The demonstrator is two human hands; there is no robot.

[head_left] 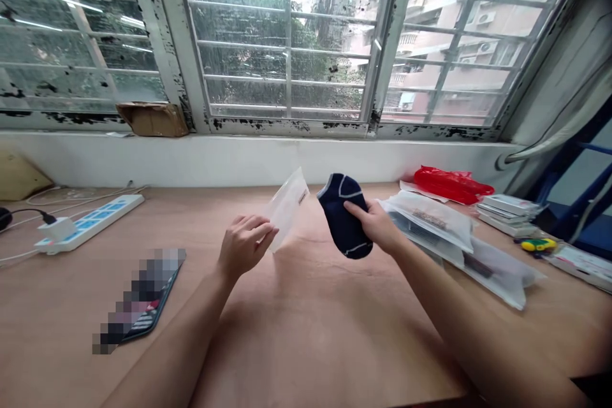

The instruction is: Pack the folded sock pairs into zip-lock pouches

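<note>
My left hand holds a translucent plastic zip bag by its lower edge, up above the wooden desk. My right hand grips a navy ankle sock with grey trim around its opening. The sock hangs close to the bag's right side, with a small gap between them. Both hands are raised off the desk, and the fingers of my right hand wrap the sock's side.
A white power strip with a plugged-in charger lies at the left, near a phone with a pixelated screen. Frosted bags lie at the right, with a red plastic bag, stacked boxes and a yellow tool behind. A barred window runs along the back.
</note>
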